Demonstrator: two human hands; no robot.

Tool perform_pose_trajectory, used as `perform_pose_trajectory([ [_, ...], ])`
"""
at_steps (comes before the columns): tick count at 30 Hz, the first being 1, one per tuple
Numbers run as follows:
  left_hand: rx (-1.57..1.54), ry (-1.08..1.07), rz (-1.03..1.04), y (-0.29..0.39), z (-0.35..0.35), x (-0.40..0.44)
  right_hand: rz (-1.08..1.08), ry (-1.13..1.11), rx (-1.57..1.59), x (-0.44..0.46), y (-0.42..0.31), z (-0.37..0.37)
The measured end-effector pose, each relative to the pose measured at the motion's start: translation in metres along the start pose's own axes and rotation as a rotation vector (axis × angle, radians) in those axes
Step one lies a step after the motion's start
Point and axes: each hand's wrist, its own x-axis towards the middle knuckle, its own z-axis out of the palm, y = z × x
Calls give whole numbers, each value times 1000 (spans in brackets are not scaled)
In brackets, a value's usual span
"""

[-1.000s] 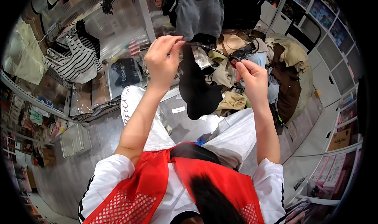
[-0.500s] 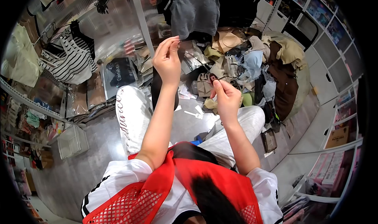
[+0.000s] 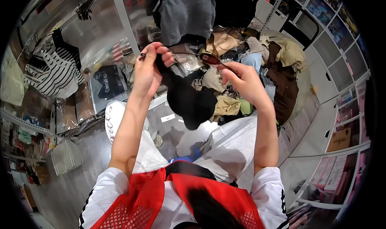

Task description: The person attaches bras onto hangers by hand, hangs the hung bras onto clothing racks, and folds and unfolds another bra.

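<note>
A thin dark hanger with a reddish-brown oval piece in its middle stretches between my two hands. My left hand is closed around its left end, where a small brown tip pokes out, and around the top of a black garment. From there the garment hangs down over my lap; its exact kind cannot be made out. My right hand grips the other end of the hanger, close to the oval piece. Behind my hands, a grey sleeveless top hangs from the rack.
A heap of clothes lies in front and to the right. Bagged garments and a striped top are at the left rack. A clear bin stands on the floor. White shelves line the right. Paper tags lie before me.
My left hand has come down and left, and now grips the hanger and black garment. My right hand has moved up and right. The black garment now hangs more to the right.
</note>
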Motion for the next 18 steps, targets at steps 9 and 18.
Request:
perform_pose_trajectory([
  [9, -257, 70, -37, -4, -38, 33, -59, 83, 417, 40, 127, 59],
  [18, -332, 119, -136, -28, -73, 69, -390, -276, -129, 74, 126, 186],
])
